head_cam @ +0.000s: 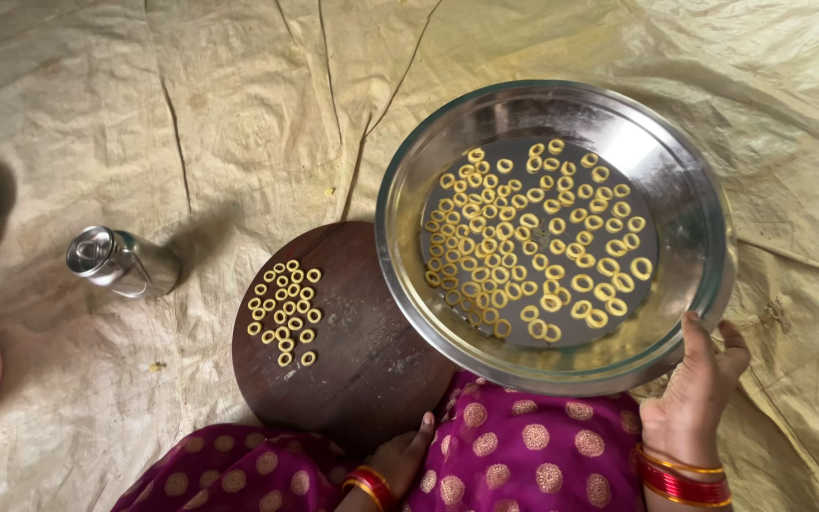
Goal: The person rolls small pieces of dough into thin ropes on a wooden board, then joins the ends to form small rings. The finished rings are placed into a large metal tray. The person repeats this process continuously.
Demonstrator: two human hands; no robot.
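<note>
Creased tan tarpaulin (239, 104), floor cover, fills the frame. Steel basin (689, 190), round, shiny, at 2 o'clock, holds many small yellow dough rings (533, 237); its near rim overlaps the board. Round dark wooden board (362, 360), at 7 o'clock, carries a smaller cluster of rings (284, 311). Magenta dotted cloth (523, 455), cut off below. Steel container (120, 263), lying at 9 o'clock. Right hand (694, 398), bangled, fingers clasped on basin rim. Left hand (405, 455), mostly hidden, grip unclear
</note>
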